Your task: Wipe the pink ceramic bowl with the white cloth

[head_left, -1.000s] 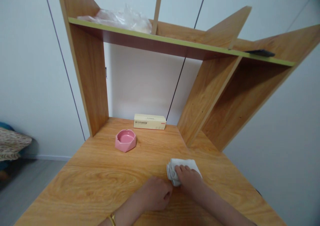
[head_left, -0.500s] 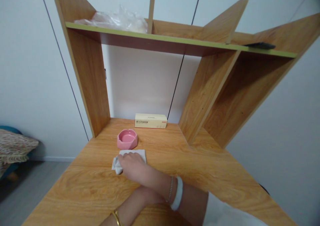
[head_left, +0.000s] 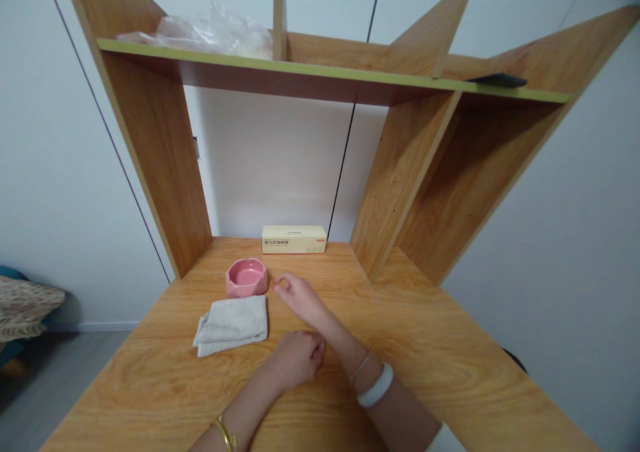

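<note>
My right hand [head_left: 299,299] is just right of a pink octagonal ashtray [head_left: 247,279], apart from it. Its fingers are partly bent, with the index finger and thumb apart and nothing between them. Closer to me, my left hand [head_left: 299,357] rests at the table, fingers curled into a loose fist. Nothing shows in that fist. A folded light grey cloth [head_left: 235,322] lies flat in front of the ashtray, left of both hands and touched by neither.
A cream box [head_left: 294,240] with printed lettering stands at the back of the wooden desk [head_left: 400,372]. Above runs a shelf [head_left: 325,72] holding a clear plastic bag [head_left: 215,35] and a flat dark item [head_left: 497,80]. Upright panels [head_left: 405,185] bound the right side.
My right hand has let go of the cloth and moved right, beside the ashtray. The cloth now lies flat on the desk. My left hand has come out from behind the right forearm.
</note>
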The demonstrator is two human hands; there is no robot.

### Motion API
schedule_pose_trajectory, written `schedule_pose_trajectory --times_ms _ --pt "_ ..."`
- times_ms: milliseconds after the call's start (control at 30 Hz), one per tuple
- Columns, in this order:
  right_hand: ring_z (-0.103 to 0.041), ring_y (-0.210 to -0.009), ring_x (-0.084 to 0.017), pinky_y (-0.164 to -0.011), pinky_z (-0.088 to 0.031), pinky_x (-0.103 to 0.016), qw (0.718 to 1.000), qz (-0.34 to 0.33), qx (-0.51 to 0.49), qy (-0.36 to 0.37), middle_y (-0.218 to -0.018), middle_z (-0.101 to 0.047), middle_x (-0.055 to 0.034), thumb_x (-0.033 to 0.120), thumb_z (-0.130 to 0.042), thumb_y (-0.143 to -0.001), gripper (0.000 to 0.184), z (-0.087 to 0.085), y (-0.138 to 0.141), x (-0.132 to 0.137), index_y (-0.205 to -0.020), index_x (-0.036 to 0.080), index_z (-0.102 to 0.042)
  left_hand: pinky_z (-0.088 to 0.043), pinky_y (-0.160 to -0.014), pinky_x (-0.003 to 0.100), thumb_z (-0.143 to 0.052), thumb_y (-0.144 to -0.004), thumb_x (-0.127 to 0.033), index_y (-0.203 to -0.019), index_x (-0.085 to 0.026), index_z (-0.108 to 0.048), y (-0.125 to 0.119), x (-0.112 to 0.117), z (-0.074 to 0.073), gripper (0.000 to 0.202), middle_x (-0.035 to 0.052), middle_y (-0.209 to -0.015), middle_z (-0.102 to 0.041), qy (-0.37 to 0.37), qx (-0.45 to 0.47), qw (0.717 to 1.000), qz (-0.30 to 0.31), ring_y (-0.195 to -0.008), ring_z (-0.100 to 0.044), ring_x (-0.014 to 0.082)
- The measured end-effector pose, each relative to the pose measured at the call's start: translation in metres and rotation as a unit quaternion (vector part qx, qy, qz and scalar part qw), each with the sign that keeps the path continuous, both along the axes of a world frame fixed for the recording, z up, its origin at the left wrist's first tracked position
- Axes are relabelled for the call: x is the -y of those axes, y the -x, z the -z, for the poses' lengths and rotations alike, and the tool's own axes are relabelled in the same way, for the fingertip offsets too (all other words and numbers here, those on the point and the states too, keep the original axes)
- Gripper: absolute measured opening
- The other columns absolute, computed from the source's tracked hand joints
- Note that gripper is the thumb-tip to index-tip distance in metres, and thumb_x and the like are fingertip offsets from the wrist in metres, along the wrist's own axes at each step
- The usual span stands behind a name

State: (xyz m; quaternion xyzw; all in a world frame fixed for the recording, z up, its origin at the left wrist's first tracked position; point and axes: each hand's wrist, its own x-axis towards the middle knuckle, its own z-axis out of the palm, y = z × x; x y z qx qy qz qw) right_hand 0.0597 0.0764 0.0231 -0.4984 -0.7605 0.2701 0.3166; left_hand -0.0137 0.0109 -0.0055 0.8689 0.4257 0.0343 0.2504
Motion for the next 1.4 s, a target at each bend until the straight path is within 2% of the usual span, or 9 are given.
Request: schedule_pose_trajectory --times_ms 67,133,267,433,700,1000,1400 --pt "-0.05 -0.048 -0.009 -0.047 -0.037 -0.019 0.993 0.064 -0.068 0.075 -0.055 -0.051 0.0062 0.029 -0.049 -0.084 0.014 0.018 -0.029 -0.01 -0.086 0.017 -0.057 -0.043 -0.07 0.027 -0.04 -0.081 -0.012 -0.086 -0.02 -0.062 -0.001 -0.002 -0.004 0.023 0.0067 -0.088 -0.068 -0.024 -0.007 1.0 -0.002 -0.082 -0.062 0.0196" --pt "-0.044 -0.04 -0.008 -0.041 -0.033 -0.018 0.978 0.098 -0.134 0.125 -0.049 -0.046 0.0084 0.035 -0.045 -0.084 0.02 0.034 -0.05 -0.017 -0.082 0.017 -0.054 -0.042 -0.067 0.026 -0.04 -0.08 -0.013 -0.083 -0.02 -0.061 -0.002 -0.005 -0.009 0.022 0.0053 -0.084 -0.069 -0.044 -0.016 0.999 -0.004 -0.079 -0.062 0.0186" --pt "-0.043 -0.036 -0.007 -0.037 -0.029 -0.017 0.957 0.095 -0.214 0.169 -0.046 -0.046 0.0084 0.044 -0.043 -0.079 0.028 0.048 -0.067 -0.02 -0.076 0.018 -0.051 -0.043 -0.067 0.028 -0.037 -0.081 -0.016 -0.084 -0.019 -0.061 -0.007 -0.016 -0.016 0.024 0.0082 -0.085 -0.068 -0.066 -0.047 0.996 -0.03 -0.08 -0.063 0.0211" --pt "-0.044 -0.038 -0.007 -0.037 -0.031 -0.017 0.941 0.092 -0.283 0.16 -0.048 -0.049 0.0086 0.043 -0.047 -0.071 0.027 0.054 -0.069 -0.018 -0.083 0.018 -0.05 -0.042 -0.068 0.029 -0.035 -0.083 -0.018 -0.087 -0.019 -0.06 -0.009 -0.027 -0.016 0.025 0.0089 -0.083 -0.068 -0.077 -0.034 0.995 -0.059 -0.08 -0.064 0.0219" --pt "-0.045 -0.038 -0.008 -0.038 -0.03 -0.017 0.934 0.112 -0.306 0.149 -0.051 -0.049 0.0112 0.028 -0.046 -0.065 0.033 0.065 -0.066 -0.017 -0.098 0.02 -0.044 -0.04 -0.065 0.025 -0.035 -0.082 -0.015 -0.083 -0.019 -0.058 -0.002 -0.028 -0.001 0.024 0.0057 -0.083 -0.068 -0.051 0.009 0.998 -0.047 -0.077 -0.062 0.0175" --pt "-0.046 -0.037 -0.008 -0.038 -0.031 -0.017 0.922 0.12 -0.337 0.15 -0.05 -0.051 0.0122 0.023 -0.046 -0.066 0.046 0.071 -0.068 -0.02 -0.111 0.02 -0.035 -0.039 -0.067 0.025 -0.034 -0.083 -0.016 -0.081 -0.021 -0.057 -0.002 -0.029 0.002 0.024 0.004 -0.082 -0.067 -0.047 0.014 0.997 -0.062 -0.078 -0.061 0.0176" --pt "-0.046 -0.038 -0.009 -0.038 -0.03 -0.018 0.926 0.118 -0.324 0.154 -0.051 -0.049 0.0115 0.019 -0.043 -0.063 0.042 0.07 -0.067 -0.019 -0.105 0.02 -0.039 -0.04 -0.069 0.026 -0.035 -0.083 -0.017 -0.081 -0.02 -0.058 -0.003 -0.028 -0.001 0.024 0.0051 -0.084 -0.067 -0.039 -0.001 0.997 -0.066 -0.08 -0.061 0.0183"
